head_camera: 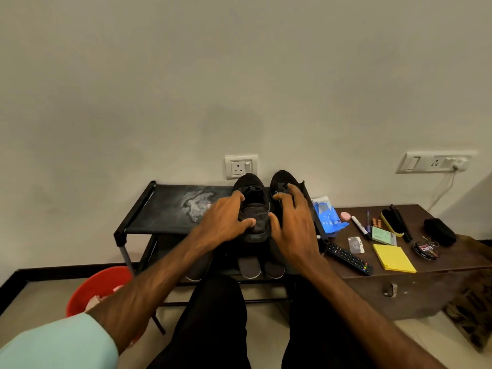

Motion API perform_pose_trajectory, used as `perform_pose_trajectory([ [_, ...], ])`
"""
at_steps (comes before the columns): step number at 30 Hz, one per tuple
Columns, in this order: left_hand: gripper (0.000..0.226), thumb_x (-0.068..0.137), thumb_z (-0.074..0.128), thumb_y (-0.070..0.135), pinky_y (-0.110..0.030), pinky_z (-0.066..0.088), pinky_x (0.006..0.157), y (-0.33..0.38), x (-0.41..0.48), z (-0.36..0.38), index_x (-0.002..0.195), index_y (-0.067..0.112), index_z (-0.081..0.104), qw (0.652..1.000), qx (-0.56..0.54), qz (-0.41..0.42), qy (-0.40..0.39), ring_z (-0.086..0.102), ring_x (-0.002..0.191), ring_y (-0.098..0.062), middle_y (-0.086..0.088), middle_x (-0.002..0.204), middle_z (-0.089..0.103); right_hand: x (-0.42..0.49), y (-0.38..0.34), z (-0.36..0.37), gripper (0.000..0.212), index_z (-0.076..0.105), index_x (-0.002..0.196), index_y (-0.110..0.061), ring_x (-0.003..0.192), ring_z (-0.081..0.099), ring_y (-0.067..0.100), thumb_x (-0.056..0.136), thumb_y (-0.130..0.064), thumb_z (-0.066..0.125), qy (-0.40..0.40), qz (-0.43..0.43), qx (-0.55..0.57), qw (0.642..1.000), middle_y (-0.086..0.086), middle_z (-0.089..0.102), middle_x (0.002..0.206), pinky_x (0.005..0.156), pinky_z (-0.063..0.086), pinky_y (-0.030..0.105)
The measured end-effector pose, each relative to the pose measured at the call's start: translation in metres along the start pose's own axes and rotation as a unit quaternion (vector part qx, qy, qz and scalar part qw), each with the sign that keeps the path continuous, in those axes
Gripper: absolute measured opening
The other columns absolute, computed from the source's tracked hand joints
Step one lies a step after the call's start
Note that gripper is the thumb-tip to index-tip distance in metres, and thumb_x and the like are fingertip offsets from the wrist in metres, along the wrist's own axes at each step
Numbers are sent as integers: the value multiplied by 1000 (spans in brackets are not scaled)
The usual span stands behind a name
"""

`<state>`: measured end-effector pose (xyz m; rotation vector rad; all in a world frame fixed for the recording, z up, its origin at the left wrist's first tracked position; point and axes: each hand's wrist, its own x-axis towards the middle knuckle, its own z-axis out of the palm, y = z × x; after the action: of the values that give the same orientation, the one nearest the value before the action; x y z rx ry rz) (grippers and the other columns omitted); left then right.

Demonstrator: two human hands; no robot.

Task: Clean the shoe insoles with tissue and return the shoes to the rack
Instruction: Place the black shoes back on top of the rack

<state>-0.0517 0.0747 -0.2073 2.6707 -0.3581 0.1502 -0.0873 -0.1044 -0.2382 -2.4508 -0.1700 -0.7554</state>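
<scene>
- Black shoes, two: the left shoe (253,211) and the right shoe (281,182) stood side by side on the top shelf of the rack (165,209).
- The left hand (226,222) gripped the left shoe, fingers (237,196) curled round it; the right hand (292,225) gripped the right shoe.
- Seemingly the return step — next, let go and square the pair.
- Also counted: three shoe tips (249,267) on the lower shelf, one red bucket (98,286).
</scene>
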Motion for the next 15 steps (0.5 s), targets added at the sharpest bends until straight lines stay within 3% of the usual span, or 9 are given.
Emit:
perform_pose_trajectory([
  [5,47,86,72,53,-35,46,95,-19,-10,-34,123,26,60,999,53,-2,-4,59,115,-19,1,125,64,-7,-53,14,31,59,125,-12,135,46,21,94,-13,64,-5,-75,55,996,8,46,146,106,48,32],
  [8,37,86,72,52,-37,50,94,-38,-23,-52,112,26,66,998,53,-23,-35,62,107,-18,3,114,67,-11,-85,28,21,61,116,-11,109,58,17,95,-11,62,-40,-108,58,992,5,57,124,87,53,25],
  [12,13,87,73,35,-39,56,82,-79,-44,-70,94,26,66,994,67,-53,-66,67,90,-18,9,93,67,-13,-129,58,11,60,101,-19,88,65,25,91,-17,57,-155,-74,21,985,3,67,102,75,56,43],
  [15,12,86,69,25,-38,54,73,-108,-61,-75,88,17,60,974,146,-81,-153,66,84,-26,-2,88,65,-15,-159,82,10,61,96,-18,87,66,34,86,-15,60,-262,-69,14,963,8,70,97,70,54,42],
])
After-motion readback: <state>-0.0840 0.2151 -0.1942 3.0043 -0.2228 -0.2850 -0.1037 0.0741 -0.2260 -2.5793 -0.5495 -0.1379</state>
